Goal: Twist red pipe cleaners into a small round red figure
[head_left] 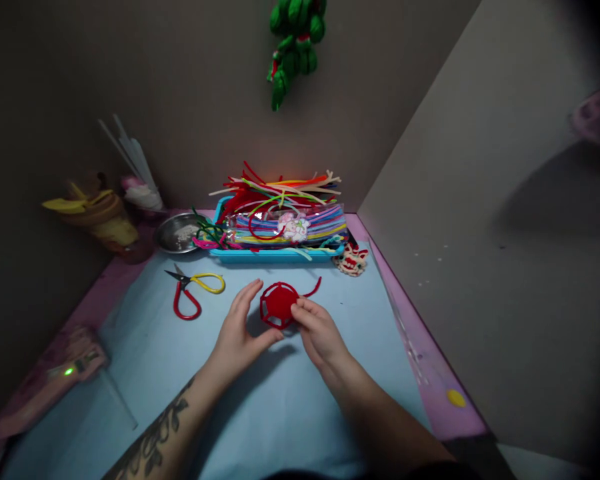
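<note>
A round red piece [279,305] with an openwork rim of small gaps is held above the blue cloth. My right hand [321,331] pinches its right edge between thumb and fingers. A loose red strand [314,288] sticks out beyond it, up and to the right. On the left side of the piece, my left hand [241,331] is spread in a C shape, thumb below and fingers above, with a gap between the palm and the rim. Scissors [186,288] with one red and one yellow handle lie spread apart on the cloth to the left.
Behind the hands is a blue tray [280,256] of colourful fuzzy stems. A metal bowl [177,233] with small white bits sits left of it. A pink glue gun [75,373] lies at left. A crafted face [351,260] rests at the tray's right corner. Walls rise behind and right.
</note>
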The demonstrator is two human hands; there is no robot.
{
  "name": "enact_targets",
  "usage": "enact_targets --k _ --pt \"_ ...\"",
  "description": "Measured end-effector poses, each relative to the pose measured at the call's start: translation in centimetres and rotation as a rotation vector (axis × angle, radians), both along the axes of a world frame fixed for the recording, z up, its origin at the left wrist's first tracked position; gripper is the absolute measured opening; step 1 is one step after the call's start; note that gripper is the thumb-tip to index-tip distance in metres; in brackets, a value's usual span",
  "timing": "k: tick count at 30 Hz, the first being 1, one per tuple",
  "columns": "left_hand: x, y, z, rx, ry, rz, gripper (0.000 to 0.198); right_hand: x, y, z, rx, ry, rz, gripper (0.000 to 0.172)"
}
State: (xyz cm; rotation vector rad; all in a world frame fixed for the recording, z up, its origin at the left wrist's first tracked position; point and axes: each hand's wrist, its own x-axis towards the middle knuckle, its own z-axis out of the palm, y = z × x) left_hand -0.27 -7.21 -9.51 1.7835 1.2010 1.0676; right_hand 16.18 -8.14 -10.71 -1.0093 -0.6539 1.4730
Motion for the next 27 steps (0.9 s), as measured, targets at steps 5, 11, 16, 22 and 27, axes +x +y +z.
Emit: enact_targets --k 5,11,16,22,27 --pt "0.5 0.5 0.3 -0.511 -0.51 0.157 0.06 0.3 0.2 0.0 -0.019 0.084 0.05 0.022" --pt "0.9 0.2 1.0 -0.928 -0.947 -0.046 0.049 0.3 0.0 0.0 0.081 -0.152 0.089 0.027" --pt "0.7 0.4 0.9 -0.953 -1.013 -0.046 0.048 0.3 0.0 -0.2 0.094 -0.203 0.068 0.03" --pt "0.9 0.5 0.1 -0.718 -0.822 0.232 0.058 -0.3 0.2 -0.1 0.028 -0.046 0.046 0.026" --pt "0.9 0.5 0.4 -0.544 -0.649 0.294 0.076 -0.1 0.4 0.0 0.066 -0.187 -0.097 0.027"
